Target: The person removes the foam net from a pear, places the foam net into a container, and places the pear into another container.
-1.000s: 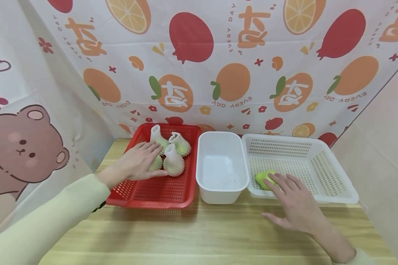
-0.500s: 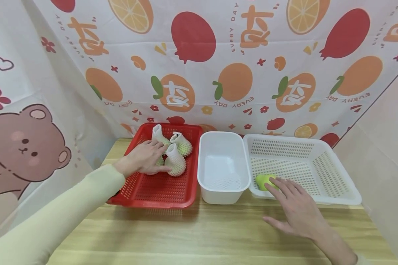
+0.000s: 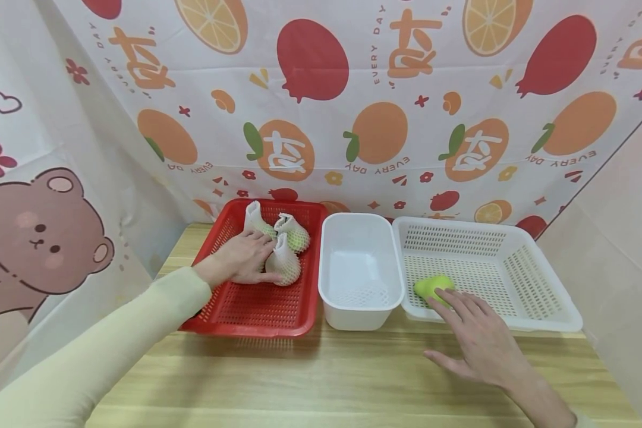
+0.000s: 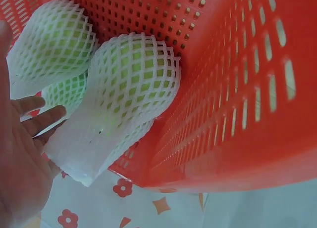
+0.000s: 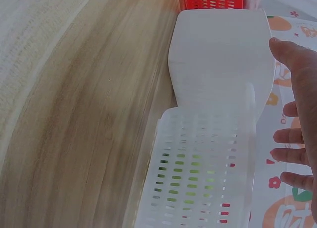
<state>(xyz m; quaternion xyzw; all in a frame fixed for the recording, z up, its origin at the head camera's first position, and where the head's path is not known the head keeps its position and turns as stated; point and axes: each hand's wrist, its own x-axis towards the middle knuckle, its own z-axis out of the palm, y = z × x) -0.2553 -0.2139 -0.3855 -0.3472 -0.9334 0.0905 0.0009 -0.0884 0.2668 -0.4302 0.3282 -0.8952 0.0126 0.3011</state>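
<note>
My left hand [image 3: 244, 255] reaches into the red basket [image 3: 264, 329], lying over the left side of a cluster of green fruits in white foam nets. A netted fruit [image 3: 283, 266] stands just beyond its thumb. Seen from the left wrist, loosely extended fingers [image 4: 47, 120] come right up to the sleeve of a netted fruit [image 4: 136, 79]. Over the front edge of the white slotted basket [image 3: 564, 309] hovers my right hand [image 3: 476, 336], fingers spread and thumb apart. Its fingertips overlap a bare green pear [image 3: 429, 287] inside that basket.
Between the two baskets stands a deep white tub [image 3: 355, 318]. All three sit in a row on a wooden table [image 3: 342, 380], backed by a fruit-print curtain [image 3: 321, 142]. A plain pale wall [image 3: 615, 249] borders the right side.
My left hand has moved to the right and deeper among the netted fruits. The pear in the white basket has turned slightly. My right hand stays nearly in place.
</note>
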